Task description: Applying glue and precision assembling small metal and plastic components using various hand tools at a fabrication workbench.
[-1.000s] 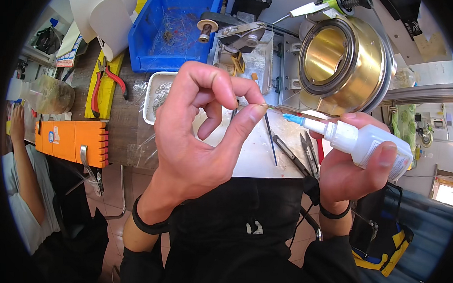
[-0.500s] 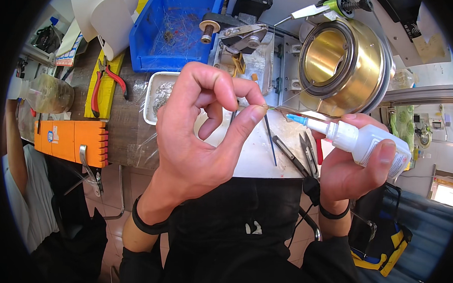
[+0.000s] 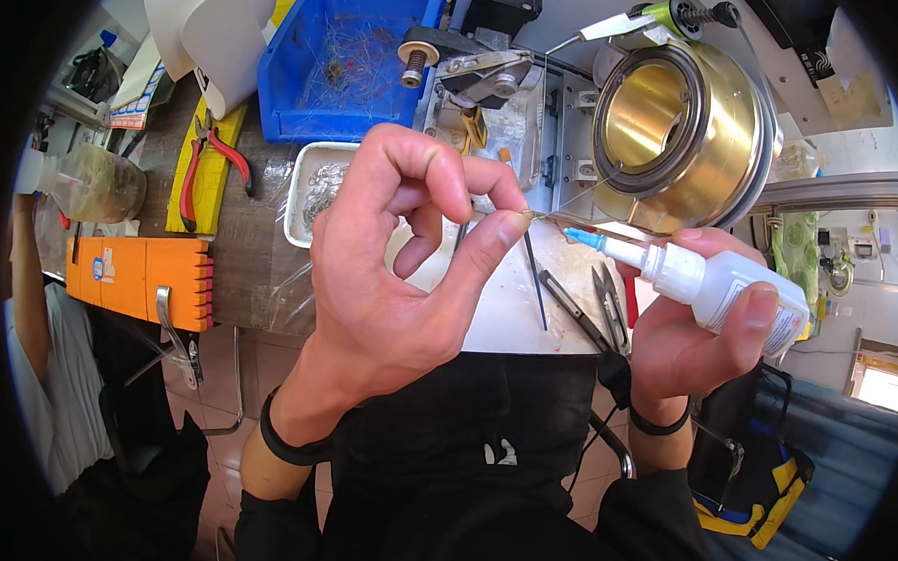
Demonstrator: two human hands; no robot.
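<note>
My left hand (image 3: 396, 254) is closed in a pinch, thumb and forefinger pressed together on a thin thread (image 3: 576, 197). From the fingertips that thread runs up and right toward a large brass ring (image 3: 716, 132) on the machine. My right hand (image 3: 689, 348) is wrapped around a small white squeeze bottle (image 3: 735, 291), thumb along its side. The bottle lies almost level, and its blue nozzle tip (image 3: 586, 239) points left at the pinched thread, a short way from my left fingertips. Whether the tip touches the thread I cannot tell.
Below the nozzle lie thread snips (image 3: 576, 312) and tweezers (image 3: 612, 298). A blue bin (image 3: 282, 92) of thread scraps stands at the back, with a white tray (image 3: 300, 201) before it. Red-handled pliers (image 3: 189, 187) lie left, near an orange block (image 3: 162, 280). A co-worker's arm (image 3: 28, 286) shows far left.
The squeeze bottle in my right hand has shifted very slightly left and down. My left hand keeps its pinch in nearly the same place.
</note>
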